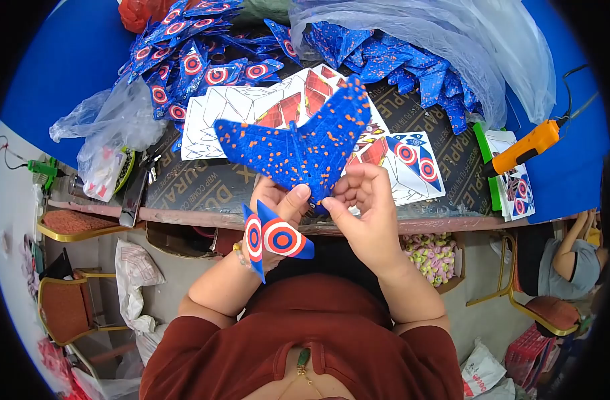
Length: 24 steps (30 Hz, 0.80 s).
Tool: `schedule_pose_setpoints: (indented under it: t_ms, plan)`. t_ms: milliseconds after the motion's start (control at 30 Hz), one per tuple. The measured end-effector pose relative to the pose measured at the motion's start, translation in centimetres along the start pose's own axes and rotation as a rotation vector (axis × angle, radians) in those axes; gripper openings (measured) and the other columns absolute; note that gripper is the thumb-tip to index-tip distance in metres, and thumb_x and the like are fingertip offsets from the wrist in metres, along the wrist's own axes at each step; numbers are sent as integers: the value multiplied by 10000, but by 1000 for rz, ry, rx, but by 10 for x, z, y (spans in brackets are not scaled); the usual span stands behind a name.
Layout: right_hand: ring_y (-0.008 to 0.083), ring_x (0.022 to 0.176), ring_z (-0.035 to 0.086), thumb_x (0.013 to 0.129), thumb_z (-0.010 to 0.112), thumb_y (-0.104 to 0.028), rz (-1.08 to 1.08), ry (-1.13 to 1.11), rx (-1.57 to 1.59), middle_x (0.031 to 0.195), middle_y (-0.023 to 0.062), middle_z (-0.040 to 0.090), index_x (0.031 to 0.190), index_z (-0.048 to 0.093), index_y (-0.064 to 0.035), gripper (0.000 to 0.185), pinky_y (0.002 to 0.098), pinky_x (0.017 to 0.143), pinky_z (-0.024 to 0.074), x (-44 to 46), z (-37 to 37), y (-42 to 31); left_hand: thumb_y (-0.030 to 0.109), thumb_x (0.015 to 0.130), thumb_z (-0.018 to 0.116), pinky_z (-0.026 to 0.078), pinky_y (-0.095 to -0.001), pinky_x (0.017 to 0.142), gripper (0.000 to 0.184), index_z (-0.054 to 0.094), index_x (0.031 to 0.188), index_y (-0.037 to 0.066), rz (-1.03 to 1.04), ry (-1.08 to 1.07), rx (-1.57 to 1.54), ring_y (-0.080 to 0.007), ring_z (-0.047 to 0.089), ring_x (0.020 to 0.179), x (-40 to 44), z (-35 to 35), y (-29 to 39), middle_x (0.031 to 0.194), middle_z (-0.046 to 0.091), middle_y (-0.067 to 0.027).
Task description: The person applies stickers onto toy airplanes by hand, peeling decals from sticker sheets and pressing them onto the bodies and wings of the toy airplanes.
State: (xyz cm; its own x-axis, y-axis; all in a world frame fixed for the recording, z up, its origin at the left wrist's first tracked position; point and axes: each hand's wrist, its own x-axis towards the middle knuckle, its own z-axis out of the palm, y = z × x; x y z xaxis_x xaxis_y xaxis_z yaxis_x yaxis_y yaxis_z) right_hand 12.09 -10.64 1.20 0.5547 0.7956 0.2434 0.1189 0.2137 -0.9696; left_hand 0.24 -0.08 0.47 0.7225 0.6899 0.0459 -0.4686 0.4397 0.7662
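A blue wing-shaped piece with orange specks is held up in front of me, its two wings spreading upward. My left hand grips its narrow bottom end, with the thumb on the near face. At the same end, the thumb of my right hand presses against the tip, the other fingers curled. Two blue pointed stickers with red and white target rings sit on the back of my left hand near the wrist. Behind the piece lie white sticker sheets, partly hidden by it.
Target-marked blue pieces are heaped at the back left. More speckled pieces lie under clear plastic at the back right. An orange-handled tool rests on a green holder at right, with a cable. A person is at far right.
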Motion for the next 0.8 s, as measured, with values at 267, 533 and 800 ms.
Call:
schedule_pose_setpoints:
  t_ms: [267, 533, 800]
  plan:
    - [115, 773, 628, 969, 700, -143, 515, -72, 769, 917, 50, 648, 1077, 575, -42, 194, 255, 634, 525, 1, -1, 18, 86, 952, 703, 513, -365, 1000, 402, 527, 1309, 25, 148, -24, 144, -200, 647, 1094, -4, -1, -10, 1197, 672, -110]
    - [163, 756, 652, 962, 669, -28, 322, 18, 758, 956, 92, 697, 1134, 644, 7, 176, 300, 642, 550, 3, -19, 43, 24, 910, 628, 462, -461, 1079, 621, 372, 1475, 47, 300, 102, 198, -292, 555, 1276, 17, -27, 0, 1398, 532, -155]
    - [94, 726, 605, 943, 673, -3, 214, -171, 127, 957, 32, 652, 1109, 703, 38, 174, 236, 665, 503, 17, -58, 31, 180, 885, 774, 501, -364, 1003, 751, 409, 1499, -55, 128, -100, 1036, -260, 660, 1143, 24, -47, 51, 1269, 671, -188]
